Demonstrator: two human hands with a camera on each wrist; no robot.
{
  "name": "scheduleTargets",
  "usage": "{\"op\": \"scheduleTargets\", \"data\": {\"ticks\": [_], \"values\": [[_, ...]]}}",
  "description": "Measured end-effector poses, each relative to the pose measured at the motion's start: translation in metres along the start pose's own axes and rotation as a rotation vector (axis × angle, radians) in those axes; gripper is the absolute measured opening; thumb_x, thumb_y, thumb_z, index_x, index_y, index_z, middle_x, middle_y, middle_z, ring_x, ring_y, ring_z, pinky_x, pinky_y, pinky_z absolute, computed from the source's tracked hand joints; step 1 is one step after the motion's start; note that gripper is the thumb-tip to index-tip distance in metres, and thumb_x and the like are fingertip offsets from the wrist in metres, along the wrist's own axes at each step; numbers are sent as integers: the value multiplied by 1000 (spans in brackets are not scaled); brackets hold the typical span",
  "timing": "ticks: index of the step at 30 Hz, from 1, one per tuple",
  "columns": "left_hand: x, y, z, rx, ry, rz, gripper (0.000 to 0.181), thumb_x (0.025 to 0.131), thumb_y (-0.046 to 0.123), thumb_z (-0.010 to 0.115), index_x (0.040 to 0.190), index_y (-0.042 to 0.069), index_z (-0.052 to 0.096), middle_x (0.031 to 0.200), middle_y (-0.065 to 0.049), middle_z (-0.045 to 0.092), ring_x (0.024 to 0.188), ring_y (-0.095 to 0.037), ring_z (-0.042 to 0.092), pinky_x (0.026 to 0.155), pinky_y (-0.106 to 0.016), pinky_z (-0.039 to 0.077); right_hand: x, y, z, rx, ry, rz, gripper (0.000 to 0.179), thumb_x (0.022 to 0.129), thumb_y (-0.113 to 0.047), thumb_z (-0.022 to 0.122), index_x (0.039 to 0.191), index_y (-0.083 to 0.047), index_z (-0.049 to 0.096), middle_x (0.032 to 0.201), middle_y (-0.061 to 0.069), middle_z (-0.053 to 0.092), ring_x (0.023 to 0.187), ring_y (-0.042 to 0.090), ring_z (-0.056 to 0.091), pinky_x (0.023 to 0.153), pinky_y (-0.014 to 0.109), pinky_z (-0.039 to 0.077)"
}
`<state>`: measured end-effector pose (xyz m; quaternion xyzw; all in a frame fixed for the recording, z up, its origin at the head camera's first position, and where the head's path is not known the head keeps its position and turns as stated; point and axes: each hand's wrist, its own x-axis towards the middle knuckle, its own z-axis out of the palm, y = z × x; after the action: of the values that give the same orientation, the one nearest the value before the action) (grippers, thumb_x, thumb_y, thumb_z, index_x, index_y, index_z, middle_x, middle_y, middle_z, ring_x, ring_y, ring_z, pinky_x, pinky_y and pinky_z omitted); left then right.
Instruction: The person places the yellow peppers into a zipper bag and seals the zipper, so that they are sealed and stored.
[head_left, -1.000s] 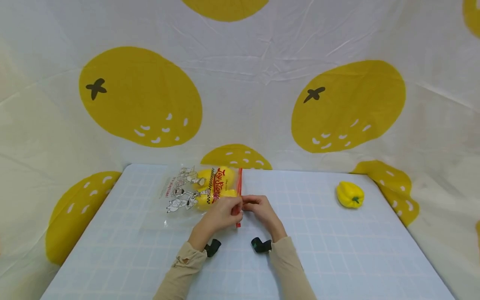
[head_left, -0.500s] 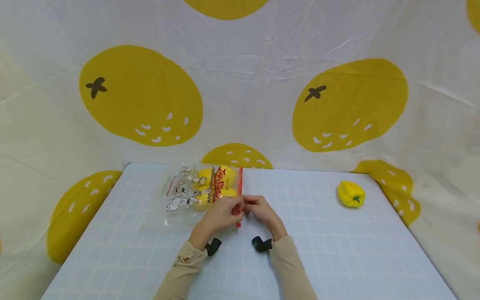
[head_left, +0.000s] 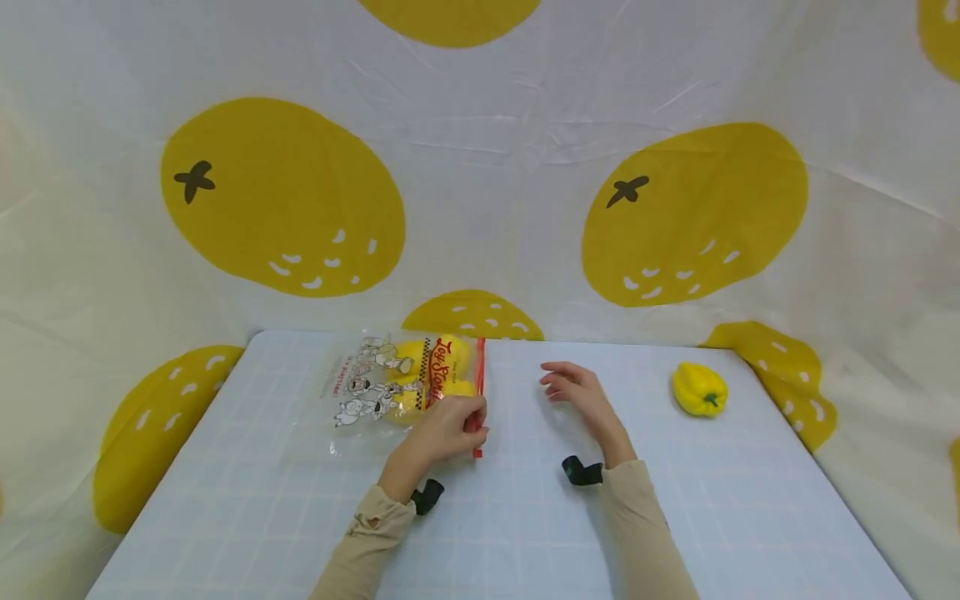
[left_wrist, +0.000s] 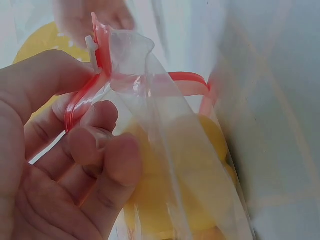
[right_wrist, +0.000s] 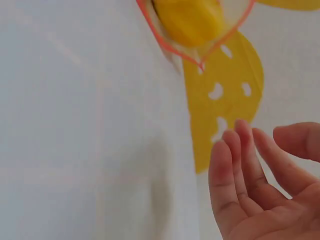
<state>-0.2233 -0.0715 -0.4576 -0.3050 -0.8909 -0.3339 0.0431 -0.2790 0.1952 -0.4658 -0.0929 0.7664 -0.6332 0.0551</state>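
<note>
A clear zip bag [head_left: 352,425] printed with cartoon figures lies at the back left of the table, its red zip edge toward the right. My left hand [head_left: 438,429] pinches the near end of that edge. In the left wrist view, thumb and fingers grip the red strip [left_wrist: 76,111], close to a small white slider [left_wrist: 92,54]. Several rounded yellow items [left_wrist: 175,170] sit inside the bag. Seen from the right wrist, the red mouth [right_wrist: 167,46] gapes. My right hand [head_left: 588,404] hovers to the right of the bag, fingers loosely extended, holding nothing.
A yellow bell pepper [head_left: 700,389] lies at the back right of the table [head_left: 712,500], beyond my right hand. A white curtain [head_left: 495,208] with large yellow fruit prints hangs behind and along both sides.
My right hand has left the bag's red edge and moved right, its fingers spreading. My left hand keeps its grip on the bag in the same place.
</note>
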Motion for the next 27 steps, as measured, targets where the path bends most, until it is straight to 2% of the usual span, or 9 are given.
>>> {"op": "scheduleTargets", "data": {"ticks": [2,4,7,11,14,18,22,24,27], "values": [[0,0,1,-4,-2,2,20,83,9,74,77,12,55,65,2,52,59,-7,45,53,-21,38,-4,-3,-25,-12,96,-28,36,102,-10,53,131,12,53,116,33,60,93,29,64,81,28,54],[0,0,1,-4,1,6,20,84,10,74,77,12,55,65,2,52,59,-7,45,53,-21,38,-10,-7,-49,-44,233,-47,34,102,-12,53,130,8,56,116,27,63,94,24,65,82,22,53],[-1,-1,2,0,8,6,21,83,10,74,76,14,54,65,4,50,58,-7,45,53,-21,38,-20,-13,-76,-95,510,-115,29,101,-12,54,124,4,62,112,15,65,94,13,62,84,16,48],[-2,-1,2,2,15,18,22,83,9,73,75,14,54,64,6,49,58,-7,44,53,-22,38,-33,-8,-110,-215,880,-252,23,98,-10,57,116,1,67,113,10,62,107,14,54,102,24,36],[-2,-2,1,5,17,21,22,82,9,74,75,14,54,64,6,49,58,-6,44,53,-21,37,-38,6,-133,-255,1040,-246,28,96,-13,62,121,-3,65,126,8,56,126,16,45,112,28,24],[-1,-2,2,0,10,25,21,82,8,73,75,13,54,63,6,48,58,-6,43,54,-21,37,-45,22,-151,-126,1098,-21,55,91,-25,70,141,-16,50,151,0,35,142,12,25,116,24,13],[0,-1,2,-16,7,39,20,83,9,73,76,12,55,63,4,50,58,-6,43,53,-21,36,-49,38,-161,29,1023,222,78,88,-37,74,152,-31,30,161,-6,14,148,13,9,119,29,8],[0,-2,2,-18,9,40,20,83,8,73,75,11,55,63,3,51,57,-5,43,53,-20,36,-49,44,-164,90,983,278,81,87,-37,75,154,-32,29,163,-5,11,148,16,9,119,31,12],[1,-3,3,-23,6,40,20,82,8,74,75,11,55,64,3,51,57,-5,43,53,-21,36,-48,50,-165,155,941,312,81,86,-33,76,154,-30,32,163,-4,13,145,18,15,116,30,21]]}}
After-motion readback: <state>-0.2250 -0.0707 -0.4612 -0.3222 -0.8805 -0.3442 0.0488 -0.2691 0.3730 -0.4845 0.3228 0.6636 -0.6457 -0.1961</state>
